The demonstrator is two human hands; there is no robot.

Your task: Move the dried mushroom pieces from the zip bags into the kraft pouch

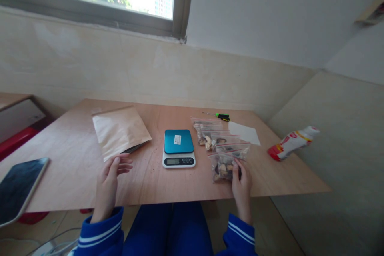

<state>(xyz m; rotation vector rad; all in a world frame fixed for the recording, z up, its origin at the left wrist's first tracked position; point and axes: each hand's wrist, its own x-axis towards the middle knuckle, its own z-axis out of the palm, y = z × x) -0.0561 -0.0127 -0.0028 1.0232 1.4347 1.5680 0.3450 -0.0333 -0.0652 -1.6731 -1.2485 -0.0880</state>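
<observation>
My left hand [115,168] hovers at the table's front left with its fingers apart and nothing in it. Just beyond it lies a flat brown paper bag [121,130]. My right hand [242,178] is closed on the right edge of a clear zip bag [222,170] that holds brown and pale pieces, which look like dried mushrooms. Behind that one, several similar zip bags [207,134] overlap in a row running back. Between my hands stands a kitchen scale [179,148] with a blue top and a white base; its display shows no readable figure.
A green and black screwdriver [220,115] and a white sheet of paper [245,133] lie behind the bags. On the right stands a red and white bottle [292,143]. A tablet [22,188] rests at the left edge of the wooden table [144,192].
</observation>
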